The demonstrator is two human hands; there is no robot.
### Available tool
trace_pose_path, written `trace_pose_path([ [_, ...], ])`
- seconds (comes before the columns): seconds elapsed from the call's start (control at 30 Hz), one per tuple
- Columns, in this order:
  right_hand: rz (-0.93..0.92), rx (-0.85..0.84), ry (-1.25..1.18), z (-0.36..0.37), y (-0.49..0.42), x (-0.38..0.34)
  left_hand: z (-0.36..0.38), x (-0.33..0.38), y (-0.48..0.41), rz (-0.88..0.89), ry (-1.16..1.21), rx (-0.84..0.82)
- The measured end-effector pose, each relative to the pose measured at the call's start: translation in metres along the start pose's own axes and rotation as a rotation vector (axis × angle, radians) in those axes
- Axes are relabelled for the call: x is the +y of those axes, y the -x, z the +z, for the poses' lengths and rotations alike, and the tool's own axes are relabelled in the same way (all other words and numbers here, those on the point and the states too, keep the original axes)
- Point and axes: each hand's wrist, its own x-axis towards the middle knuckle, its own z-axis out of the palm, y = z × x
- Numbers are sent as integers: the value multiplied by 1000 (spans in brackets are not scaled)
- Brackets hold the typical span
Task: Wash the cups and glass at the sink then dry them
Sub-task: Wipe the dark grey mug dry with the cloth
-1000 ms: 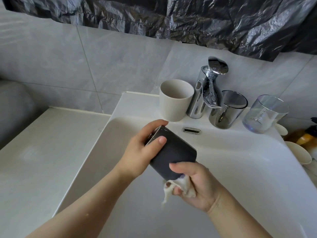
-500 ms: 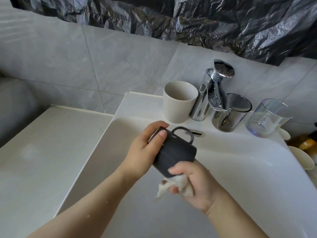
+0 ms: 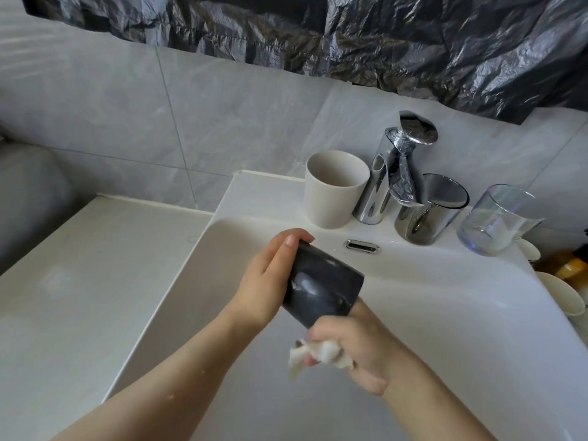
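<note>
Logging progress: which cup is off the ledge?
The black cup, gripped by the left hand; the beige cup, chrome cup and clear glass stand on the ledge.

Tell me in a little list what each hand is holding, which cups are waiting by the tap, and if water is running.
left hand: grips the dark cup, tilted over the sink
right hand: pinches a white cloth just below the dark cup's lower end
ledge: beige cup left of the tap; shiny silver cup and clear glass right of it, all mouth up
water: no stream seen from the tap
</note>
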Motion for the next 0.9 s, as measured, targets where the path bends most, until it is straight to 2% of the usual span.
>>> trace_pose_path([
  [0.07, 0, -83, -291, -3, 5, -6, -4, -4, 1, 142, -47, -35],
  [0.13, -16, -108, -331, -7, 7, -5, -5, -4, 0, 89, -17, -91],
  [0.2, -34, -66, -110, -9, 7, -4, -4, 0, -1, -173, 101, -179],
  [0.27, -41, 20, 276, -9, 2, 4, -2, 4, 0, -487, 225, -215],
  [0.3, -62, 67, 492, -8, 0, 8, 0, 5, -1, -562, 257, -181],
  [0.33, -77, 88, 625, -7, -1, 9, 1, 4, -3, -562, 252, -131],
  [0.4, -75, 40, 586, -5, -1, 8, 4, 2, -3, -404, 193, -35],
  [0.47, -28, -125, 137, -8, 3, 0, 3, 3, -2, -133, 80, -6],
  [0.53, 45, -180, -358, -15, 3, -1, -1, 0, 1, 141, -117, -47],
  [0.6, 66, -140, -523, -19, 2, 1, -5, -3, 3, 303, -232, -128],
  [0.63, 47, -125, -525, -20, 2, 1, -5, -2, 3, 302, -242, -159],
  [0.7, -1, -52, -398, -20, 2, -1, -5, 2, 2, 168, -177, -198],
  [0.73, -30, 11, -288, -19, 0, -1, -5, 5, 2, 26, -76, -217],
  [0.77, -57, 94, -115, -21, -2, 2, -4, 9, 2, -162, 65, -230],
  [0.83, -153, 256, 492, -20, -5, 12, -1, 17, 0, -526, 282, -208],
  [0.87, -202, 275, 717, -17, -6, 16, 0, 18, 0, -618, 308, -171],
  [0.9, -209, 281, 786, -14, -8, 20, 2, 19, 0, -641, 273, -131],
])
